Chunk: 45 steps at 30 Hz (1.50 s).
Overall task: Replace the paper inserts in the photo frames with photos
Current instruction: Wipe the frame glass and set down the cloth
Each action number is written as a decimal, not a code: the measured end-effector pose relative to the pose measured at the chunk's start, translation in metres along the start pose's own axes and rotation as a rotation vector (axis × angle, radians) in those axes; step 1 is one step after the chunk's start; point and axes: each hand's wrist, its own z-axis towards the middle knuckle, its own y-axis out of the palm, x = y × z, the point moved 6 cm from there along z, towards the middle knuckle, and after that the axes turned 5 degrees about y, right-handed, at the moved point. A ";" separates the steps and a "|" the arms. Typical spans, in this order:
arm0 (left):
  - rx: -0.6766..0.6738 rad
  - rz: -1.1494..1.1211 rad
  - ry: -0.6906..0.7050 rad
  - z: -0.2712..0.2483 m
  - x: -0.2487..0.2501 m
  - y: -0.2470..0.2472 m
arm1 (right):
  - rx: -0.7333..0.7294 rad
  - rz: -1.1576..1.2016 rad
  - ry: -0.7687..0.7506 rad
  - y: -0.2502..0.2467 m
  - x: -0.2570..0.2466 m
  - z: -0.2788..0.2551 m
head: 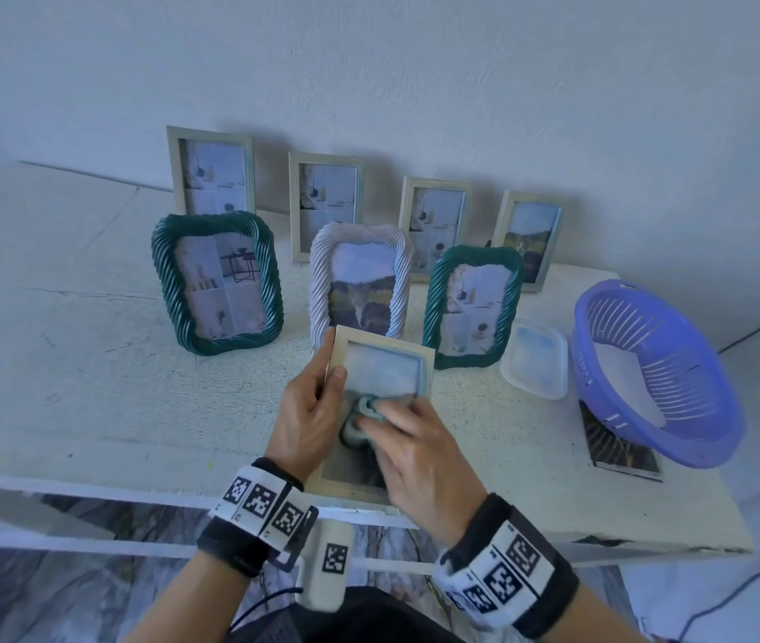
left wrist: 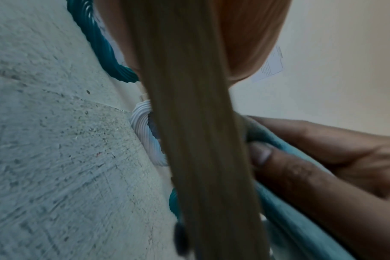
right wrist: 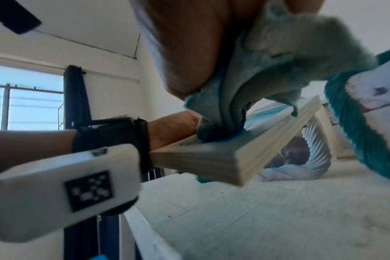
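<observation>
A light wooden photo frame (head: 382,359) is held tilted above the front of the table, glass side up. My left hand (head: 317,401) grips its left edge, thumb on the front. My right hand (head: 410,452) holds a bunched teal cloth (head: 364,417) and presses it against the glass near the frame's lower part. The left wrist view shows the wooden frame (left wrist: 200,140) edge-on, with the right hand's fingers (left wrist: 301,167) pinching the cloth (left wrist: 289,219). In the right wrist view the cloth (right wrist: 267,73) touches the wooden frame (right wrist: 211,158). What the frame holds is hidden.
Standing behind are a green twisted frame (head: 218,283), a white twisted frame (head: 359,280), another green one (head: 470,306) and several wooden frames (head: 211,171) along the wall. A clear plastic box (head: 534,357), a purple basket (head: 656,368) and photos (head: 619,450) lie at the right.
</observation>
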 end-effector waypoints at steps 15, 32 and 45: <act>0.012 0.013 -0.014 -0.002 0.000 -0.008 | -0.147 -0.037 -0.073 0.005 0.001 -0.007; 0.010 -0.020 -0.033 -0.003 0.007 -0.008 | 0.048 -0.163 0.197 -0.009 0.019 0.007; 0.033 -0.034 -0.079 -0.006 -0.001 -0.018 | -0.134 -0.117 0.076 0.005 -0.004 -0.022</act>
